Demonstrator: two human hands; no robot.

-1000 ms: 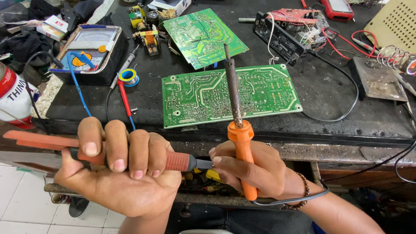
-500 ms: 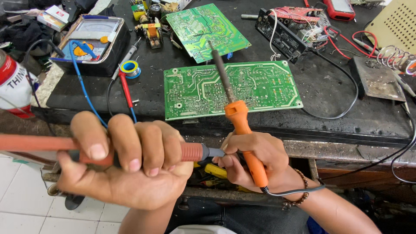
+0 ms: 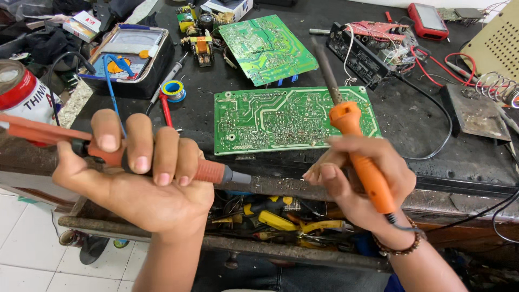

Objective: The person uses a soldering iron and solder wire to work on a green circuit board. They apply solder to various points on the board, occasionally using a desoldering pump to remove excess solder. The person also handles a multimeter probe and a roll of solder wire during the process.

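Observation:
My left hand [image 3: 140, 178] is closed around a red desoldering pump [image 3: 208, 172], held level with its grey tip pointing right. My right hand [image 3: 359, 184] grips the orange handle of a soldering iron [image 3: 354, 148], its dark shaft pointing up and away over the bench. The pump's tip and my right fingers are a short gap apart. Beyond both hands a green circuit board [image 3: 286, 118] lies flat on the black bench, solder side up. A second green board [image 3: 267, 47] rests tilted behind it.
A solder reel [image 3: 173, 90], a multimeter in a black tray [image 3: 130, 57], a red-and-white can [image 3: 21, 97], a wired black module [image 3: 373, 51] and a coiled iron stand [image 3: 494, 86] crowd the bench. An open drawer [image 3: 281, 219] below holds yellow-handled tools. White floor tiles lie at the lower left.
The right hand has drawn apart from the pump's tip and moved right with the iron. The left hand keeps its grip on the pump.

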